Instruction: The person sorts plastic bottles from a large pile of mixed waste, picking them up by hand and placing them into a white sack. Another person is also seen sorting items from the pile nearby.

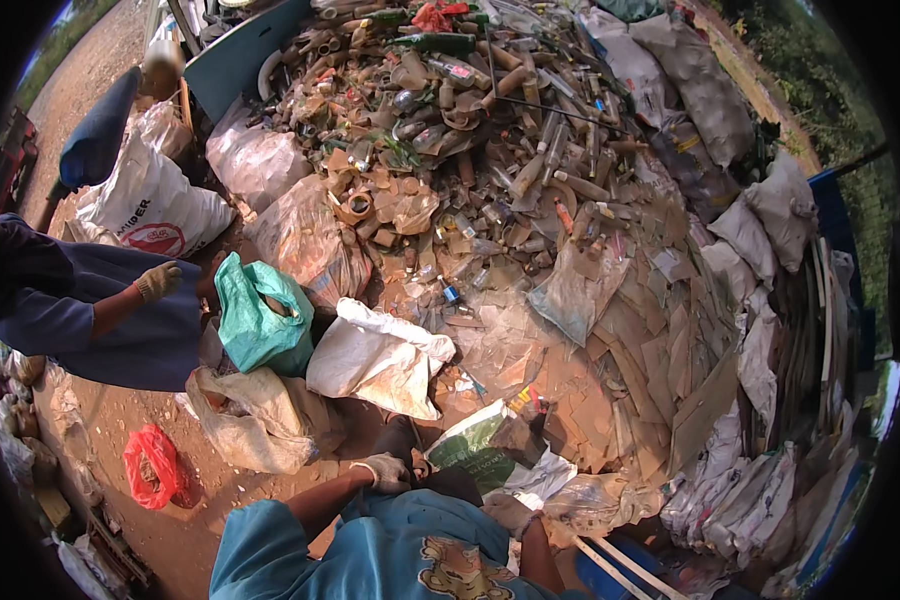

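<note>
My left hand (384,473), in a pale knit work glove, rests at my left thigh below a white woven sack (382,360). My right hand (508,513), also gloved, lies by my right thigh, close to a green and white printed sack (480,450) and a crumpled clear plastic bag (600,501). The fingers of both hands are too small and partly turned away to show whether they hold anything. A beige woven sack (262,427) lies left of my left hand, with an opened green plastic sack (262,315) behind it.
A big heap of glass bottles (457,97) rises ahead. Flat broken glass panes (660,367) spread to the right, near stacked filled sacks (697,82). A co-worker with a gloved hand (159,281) stands at the left. A red plastic bag (151,465) lies on the dirt ground.
</note>
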`<state>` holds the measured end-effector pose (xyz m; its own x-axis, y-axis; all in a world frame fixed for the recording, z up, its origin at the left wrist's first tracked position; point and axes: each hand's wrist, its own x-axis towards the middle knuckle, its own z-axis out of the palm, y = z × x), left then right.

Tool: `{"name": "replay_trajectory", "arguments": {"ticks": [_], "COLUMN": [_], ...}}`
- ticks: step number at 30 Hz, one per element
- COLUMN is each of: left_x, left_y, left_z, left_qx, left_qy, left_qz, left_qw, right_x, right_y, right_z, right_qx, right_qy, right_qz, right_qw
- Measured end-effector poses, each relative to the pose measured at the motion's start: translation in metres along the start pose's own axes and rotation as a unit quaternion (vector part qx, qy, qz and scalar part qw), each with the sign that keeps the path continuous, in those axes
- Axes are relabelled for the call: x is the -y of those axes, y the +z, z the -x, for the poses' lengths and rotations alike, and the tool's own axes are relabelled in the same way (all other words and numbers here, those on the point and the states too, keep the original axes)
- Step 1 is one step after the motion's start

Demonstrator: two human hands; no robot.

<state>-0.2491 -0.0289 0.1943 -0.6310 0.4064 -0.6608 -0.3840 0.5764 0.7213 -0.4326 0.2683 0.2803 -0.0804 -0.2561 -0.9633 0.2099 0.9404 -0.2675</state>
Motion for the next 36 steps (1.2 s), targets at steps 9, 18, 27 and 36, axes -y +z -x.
{"name": "replay_trajectory", "arguments": {"ticks": [9, 18, 27, 36], "left_x": [-0.006, -0.014, -0.039, -0.108], "left_y": [-0.012, -0.024, -0.067, -0.033], "left_z": [0.045, 0.030, -0.010, -0.112], "left_qx": [-0.144, -0.378, -0.287, -0.299], "left_qy": [-0.067, -0.163, -0.119, -0.213], "left_qz": [0.115, 0.242, 0.272, 0.507], "left_qw": [0.980, 0.879, 0.911, 0.780], "right_x": [0.038, 0.129, 0.247, 0.336], "right_y": [-0.032, -0.055, -0.159, -0.238], "right_z": [0.014, -0.003, 0.020, -0.132], "right_qx": [0.067, -0.095, 0.158, 0.494], "right_qy": [-0.139, -0.141, -0.092, -0.069], "right_qz": [0.018, 0.107, 0.105, 0.418], "right_qw": [0.988, 0.980, 0.977, 0.760]}}
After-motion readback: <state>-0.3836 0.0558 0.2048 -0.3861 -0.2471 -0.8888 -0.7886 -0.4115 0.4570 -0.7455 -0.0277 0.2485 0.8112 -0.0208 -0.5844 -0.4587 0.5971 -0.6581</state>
